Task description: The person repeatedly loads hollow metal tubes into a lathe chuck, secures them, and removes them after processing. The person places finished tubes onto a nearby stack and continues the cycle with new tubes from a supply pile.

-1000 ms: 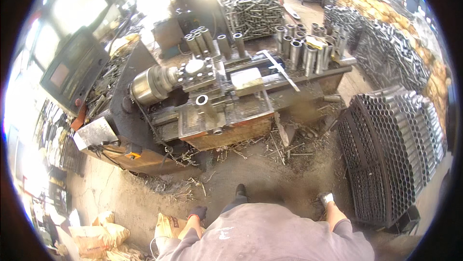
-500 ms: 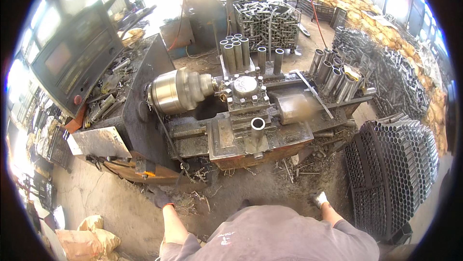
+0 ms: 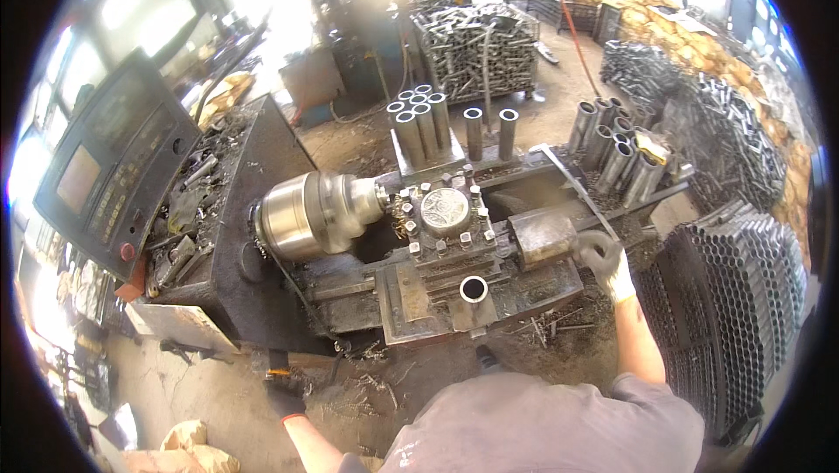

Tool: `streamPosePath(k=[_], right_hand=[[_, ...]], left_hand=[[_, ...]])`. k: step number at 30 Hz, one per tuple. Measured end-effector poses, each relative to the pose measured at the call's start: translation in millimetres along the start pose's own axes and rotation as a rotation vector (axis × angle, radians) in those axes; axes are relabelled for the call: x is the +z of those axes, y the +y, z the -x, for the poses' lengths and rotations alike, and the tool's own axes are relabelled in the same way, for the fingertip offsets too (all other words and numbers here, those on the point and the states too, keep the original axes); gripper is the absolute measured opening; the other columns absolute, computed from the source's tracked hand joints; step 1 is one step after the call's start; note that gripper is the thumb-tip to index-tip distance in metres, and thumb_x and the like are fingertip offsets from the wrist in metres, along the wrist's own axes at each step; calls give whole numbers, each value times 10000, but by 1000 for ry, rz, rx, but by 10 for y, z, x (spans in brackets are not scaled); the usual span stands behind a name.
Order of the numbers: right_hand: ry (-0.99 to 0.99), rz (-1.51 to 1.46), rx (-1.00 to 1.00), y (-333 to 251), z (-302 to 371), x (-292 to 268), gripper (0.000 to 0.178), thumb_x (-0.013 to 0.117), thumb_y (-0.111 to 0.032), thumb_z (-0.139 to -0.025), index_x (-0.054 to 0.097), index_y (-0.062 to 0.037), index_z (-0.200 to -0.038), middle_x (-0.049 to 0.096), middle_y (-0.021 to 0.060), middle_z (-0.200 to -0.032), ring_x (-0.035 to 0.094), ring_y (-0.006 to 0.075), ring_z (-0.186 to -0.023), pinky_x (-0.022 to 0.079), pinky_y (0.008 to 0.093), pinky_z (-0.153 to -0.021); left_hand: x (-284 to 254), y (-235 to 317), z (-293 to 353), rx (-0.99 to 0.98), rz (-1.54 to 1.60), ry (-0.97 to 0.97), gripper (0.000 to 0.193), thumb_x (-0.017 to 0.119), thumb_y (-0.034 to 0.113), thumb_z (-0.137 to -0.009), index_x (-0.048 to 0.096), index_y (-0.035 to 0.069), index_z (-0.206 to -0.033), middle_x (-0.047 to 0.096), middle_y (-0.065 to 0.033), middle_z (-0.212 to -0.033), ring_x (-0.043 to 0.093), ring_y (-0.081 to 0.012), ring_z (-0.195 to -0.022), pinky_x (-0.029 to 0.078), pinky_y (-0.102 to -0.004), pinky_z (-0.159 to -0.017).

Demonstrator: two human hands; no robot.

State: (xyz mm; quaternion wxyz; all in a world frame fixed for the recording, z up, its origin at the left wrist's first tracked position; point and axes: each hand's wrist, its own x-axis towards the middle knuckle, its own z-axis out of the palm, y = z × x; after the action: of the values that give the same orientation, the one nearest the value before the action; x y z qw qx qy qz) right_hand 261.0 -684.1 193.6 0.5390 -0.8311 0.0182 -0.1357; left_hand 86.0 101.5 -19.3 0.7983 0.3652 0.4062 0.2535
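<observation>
I stand at a metal lathe [image 3: 262, 298]. My right hand [image 3: 603, 262], in a grey and white glove, reaches over the bed. Its fingers curl around a dark handle at the right end of a rusty metal block [image 3: 542, 239]. My left hand [image 3: 284, 401], in a dark glove with a red cuff, hangs low by the machine's base above the chip-strewn floor, and I see nothing in it. The shiny chuck [image 3: 310, 214] faces a square tool post [image 3: 444, 213]. A short steel tube [image 3: 473, 290] stands upright on the carriage in front of me.
A control panel [image 3: 105, 167] stands at the left. Upright steel tubes [image 3: 424, 119] sit behind the lathe, with more tubes [image 3: 616, 150] at its right end. Stacked tubes [image 3: 734, 298] lie to my right. A crate of metal parts [image 3: 476, 49] stands behind.
The view has closed in on the lathe. My right hand has risen from my side onto the handle by the block. My left hand stays low by the base.
</observation>
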Motion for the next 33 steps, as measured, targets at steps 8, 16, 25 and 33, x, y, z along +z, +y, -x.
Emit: streamPosePath(k=[8, 16, 25, 33], right_hand=[[-487, -145, -294, -1274, -1320, 842, 672, 705, -179, -932, 500, 7, -1544, 720, 224, -1359, 686, 320, -1302, 517, 443, -1147], [-957, 479, -157, -1925, -2285, 2309, 1039, 748, -546, -911, 270, -56, -1692, 579, 278, -1538, 600, 375, -1399, 493, 448, -1174], [-1307, 564, 115, -1457, -2642, 3425, 394, 799, -352, -927, 789, -148, -1263, 774, 54, -1156, 693, 177, -1136, 531, 425, -1009], [-501, -695, 347, -1820, -2557, 2689, 300, 724, -106, -977, 710, 51, -1233, 747, 118, -947, 694, 157, -737, 609, 301, -565]], left_hand=[[-801, -1681, 526, 457, -1608, -453, 220, 594, 215, -1001, 646, 168, -1209, 667, -101, -949, 640, -265, -808, 503, -473, -641], [-1463, -2996, 1717, -25, -1818, -788, 385, 532, 390, -1010, 727, 177, -1265, 719, -225, -1293, 670, -479, -1196, 548, -543, -1008], [-1395, -2909, 1399, -438, -1218, -204, 263, 642, 338, -971, 699, 123, -1110, 741, -236, -1087, 713, -426, -1038, 578, -541, -835], [-1082, -2566, 1130, 52, -1234, -641, 294, 659, 296, -980, 686, 29, -1099, 700, -144, -838, 674, -262, -721, 541, -416, -628]])
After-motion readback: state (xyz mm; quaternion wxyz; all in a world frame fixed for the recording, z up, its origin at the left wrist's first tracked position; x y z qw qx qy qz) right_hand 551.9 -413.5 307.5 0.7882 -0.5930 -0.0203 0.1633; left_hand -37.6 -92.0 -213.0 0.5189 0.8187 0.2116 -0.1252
